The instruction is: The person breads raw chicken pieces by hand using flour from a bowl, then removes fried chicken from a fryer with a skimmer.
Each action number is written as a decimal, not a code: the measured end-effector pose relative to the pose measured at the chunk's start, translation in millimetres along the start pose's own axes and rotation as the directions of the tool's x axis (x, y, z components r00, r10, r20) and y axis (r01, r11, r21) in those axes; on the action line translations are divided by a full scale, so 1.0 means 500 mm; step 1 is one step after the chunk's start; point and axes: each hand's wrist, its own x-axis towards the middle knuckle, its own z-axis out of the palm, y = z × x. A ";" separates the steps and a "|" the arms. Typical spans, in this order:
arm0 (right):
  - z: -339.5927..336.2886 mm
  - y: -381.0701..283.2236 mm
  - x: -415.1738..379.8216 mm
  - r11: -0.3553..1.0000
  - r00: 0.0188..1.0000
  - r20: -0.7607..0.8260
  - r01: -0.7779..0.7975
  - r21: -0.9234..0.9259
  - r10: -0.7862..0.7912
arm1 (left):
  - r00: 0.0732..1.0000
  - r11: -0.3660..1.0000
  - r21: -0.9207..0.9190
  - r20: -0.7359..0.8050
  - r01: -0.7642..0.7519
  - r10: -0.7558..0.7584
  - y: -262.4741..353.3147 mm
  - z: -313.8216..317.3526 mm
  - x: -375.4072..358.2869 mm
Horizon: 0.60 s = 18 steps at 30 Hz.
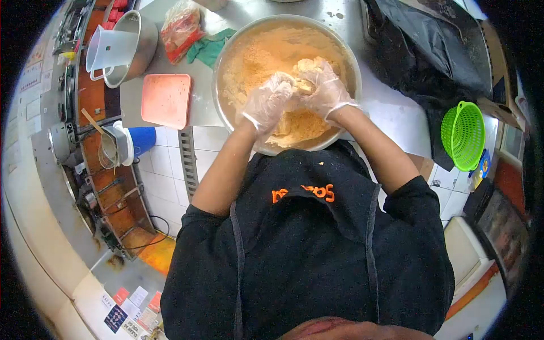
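A large metal bowl [218, 93] holds orange-yellow flour [300, 127], heaped toward its near side. Over the middle of the bowl, both my hands wear clear plastic gloves dusted with flour. My left hand [269, 102] has its fingers closed on a coated piece [304, 86] between the two hands. From the other side, my right hand [326, 88] is closed round the same floury, lumpy food, part of which shows above its fingers. The gloves hide the rest of the food's outline.
Left of the bowl lie a pink tray [166, 100], a green cloth [211, 49] and a plastic bag [182, 29]. A metal pot [146, 45] with a clear jug [115, 50] is farther left. Black plastic [419, 51] and a green basket [463, 136] are at the right.
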 end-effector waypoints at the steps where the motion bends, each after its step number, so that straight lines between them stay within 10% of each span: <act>1: 0.006 0.003 0.001 0.994 0.987 -0.138 0.077 -0.078 -0.087 | 0.999 0.981 0.187 -0.003 0.046 -0.046 0.014 -0.021 0.003; 5: -0.054 -0.047 -0.013 0.996 0.989 -0.121 0.083 -0.009 -0.084 | 0.950 0.974 0.001 -0.221 0.227 -0.222 -0.013 -0.078 0.008; 7: -0.089 -0.098 -0.032 0.975 0.976 -0.198 0.044 -0.218 -0.088 | 0.934 0.898 0.276 -0.204 0.342 -0.293 -0.080 -0.083 0.017; 12: -0.123 -0.140 -0.041 0.895 0.928 -0.178 0.242 -0.375 -0.326 | 0.852 0.753 0.657 0.376 0.031 -0.364 -0.097 -0.069 -0.012; 18: -0.111 -0.158 -0.048 0.873 0.933 -0.130 0.257 -0.414 -0.336 | 0.762 0.764 0.640 0.457 0.075 -0.458 -0.089 0.001 -0.045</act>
